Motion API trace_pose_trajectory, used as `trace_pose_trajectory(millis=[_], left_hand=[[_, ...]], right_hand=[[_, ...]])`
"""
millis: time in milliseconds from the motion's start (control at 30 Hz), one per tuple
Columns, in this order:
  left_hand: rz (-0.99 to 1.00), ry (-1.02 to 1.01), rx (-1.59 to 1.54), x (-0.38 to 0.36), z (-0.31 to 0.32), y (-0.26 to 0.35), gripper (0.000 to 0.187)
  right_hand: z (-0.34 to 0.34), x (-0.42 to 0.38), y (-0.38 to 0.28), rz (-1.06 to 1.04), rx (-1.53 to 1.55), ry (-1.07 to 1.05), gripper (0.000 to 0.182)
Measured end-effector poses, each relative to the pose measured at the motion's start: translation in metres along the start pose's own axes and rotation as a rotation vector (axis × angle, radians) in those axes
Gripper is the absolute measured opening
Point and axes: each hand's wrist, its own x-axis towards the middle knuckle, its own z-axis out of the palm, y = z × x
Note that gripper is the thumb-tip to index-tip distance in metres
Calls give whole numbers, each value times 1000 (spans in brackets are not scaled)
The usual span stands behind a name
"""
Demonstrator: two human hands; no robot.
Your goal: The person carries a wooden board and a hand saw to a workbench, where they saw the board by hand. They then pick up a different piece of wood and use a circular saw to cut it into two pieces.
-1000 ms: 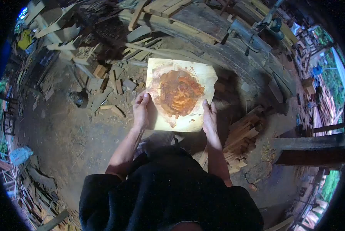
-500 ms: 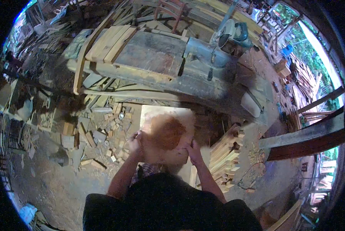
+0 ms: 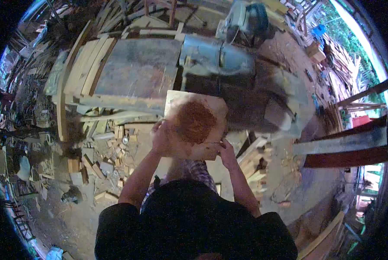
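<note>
In front of my body is a flat, squarish pale board [image 3: 179, 99], with a broad reddish-brown patch [image 3: 196, 123] of what looks like powder or stain across its middle. My left hand [image 3: 160, 138] grips its left edge, fingers curled round the side. At the lower right corner, my right hand [image 3: 226, 152] pinches the board with thumb and fingers. The board's far edge overlaps the front of a long workbench [image 3: 137, 65] in this view.
Planks [image 3: 87, 65] lie on the bench's left end. A blue metal plate [image 3: 200, 52] and a teal power saw [image 3: 254, 19] sit farther right. Wood offcuts [image 3: 120, 145] litter the floor at left, and stacked slats [image 3: 254, 160] lie at right.
The board has moved up and away from my body, toward the bench, with both hands still on it. My view has shifted, and the bench appears nearer and farther left.
</note>
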Motion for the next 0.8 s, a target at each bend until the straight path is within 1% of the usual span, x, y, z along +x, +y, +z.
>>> trace_pose_trajectory(millis=[33,67,100,133,167,200,233,267,333,367,400,433,467,500,533,567,633,667,700,767,800], left_hand=[[17,-42,-23,26,11,-9,24],[35,-47,-14,42,27,-4,24],[-43,-29,-102,51,43,1,24],[-122,-9,-194,61,60,5,23],[-115,-11,-191,75,72,-3,23],[-91,80,-89,95,87,-8,23],[-70,173,17,107,93,-17,26],[-77,175,24,123,93,-28,26],[-69,59,54,174,105,-34,25],[-79,63,56,186,117,-30,25],[-111,72,9,196,126,-27,26],[-153,86,-34,222,139,-25,28],[-154,87,-32,242,133,-47,28],[-135,73,-8,271,117,-89,32],[-114,61,16,294,113,-109,36],[-120,56,17,301,118,-107,36],[-140,86,66,306,131,-95,36],[-147,106,86,320,141,-91,36],[-150,128,104,325,148,-83,36],[-166,179,149,331,155,-71,36],[-216,173,60,353,142,-110,30]], right_hand=[[-10,27,-5,-37,-34,37,43],[-18,45,-13,-38,107,-2,43],[-27,64,-11,-50,116,-4,43],[-36,81,-8,-137,74,-26,42],[-41,94,-12,-219,31,-47,42],[-47,114,-23,-222,34,-47,42],[-51,129,-27,-139,5,5,42],[-52,140,-32,-51,-25,59,43],[-67,191,-31,-42,44,62,45],[-71,207,-36,-59,108,66,46],[-75,219,-38,-53,106,65,46],[-76,247,-46,-24,86,105,48],[-75,257,-49,-10,66,143,50],[-75,263,-56,-6,69,144,50],[-76,273,-70,-32,86,83,51],[-78,278,-76,-56,102,30,52],[-80,289,-80,-45,100,35,52],[-81,307,-84,-38,97,27,52],[-75,308,-99,-40,86,27,52],[-66,302,-122,-124,57,99,50],[-68,307,-117,-115,55,98,50]])
